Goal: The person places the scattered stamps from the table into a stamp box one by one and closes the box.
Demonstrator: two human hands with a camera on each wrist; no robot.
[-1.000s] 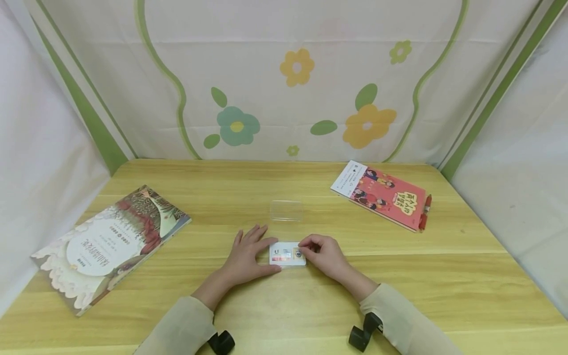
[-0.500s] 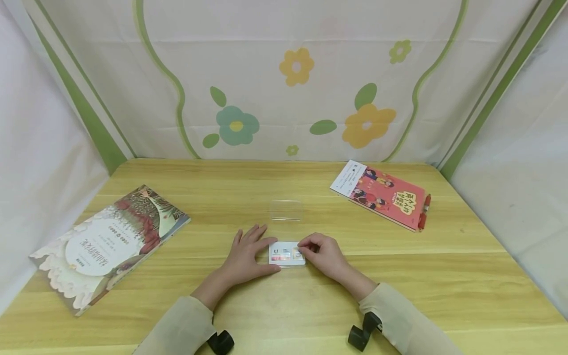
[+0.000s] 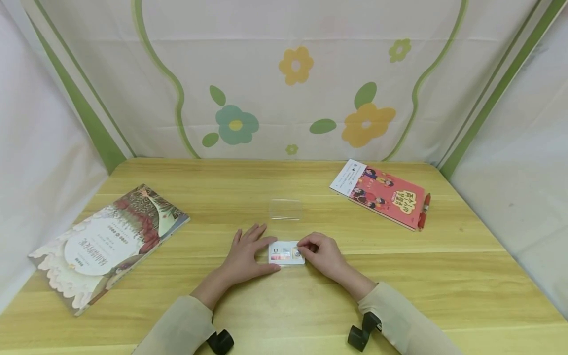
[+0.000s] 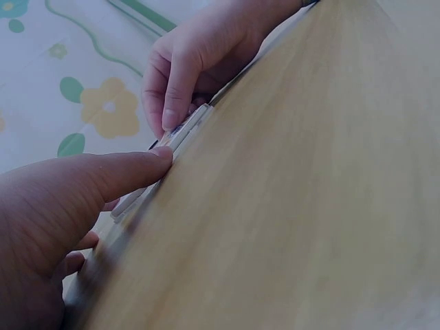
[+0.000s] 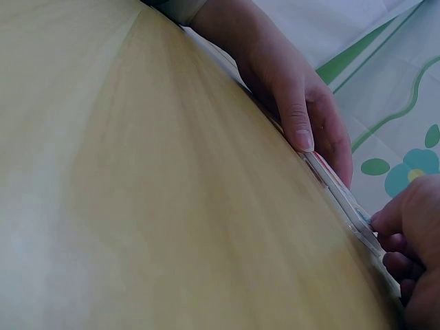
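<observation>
A flat white rectangular case [image 3: 280, 259] with shiny printed patches lies on the table before the person, a clear edge showing below it. The left hand [image 3: 245, 255] holds its left part between thumb and index finger, the other fingers spread behind. At its right end is a small yellowish square [image 3: 296, 253] with a dark round mark. Thumb and index finger of the right hand [image 3: 326, 255] pinch this square at its edge, the other fingers curled under. The left wrist view shows the left thumb pressed on the near side of the case, close over the tabletop.
A transparent plastic cover [image 3: 285, 209] lies just behind the case. On the left is a large illustrated book [image 3: 106, 246]; at the back right lies a red book [image 3: 386, 195] with a red pen [image 3: 424, 212] beside it. A flowered curtain [image 3: 266, 88] hangs behind the table [image 3: 284, 315].
The right fingertips shift very slightly at the small square, whose dark mark dims and shows again. Both hands otherwise stay in place on the case.
</observation>
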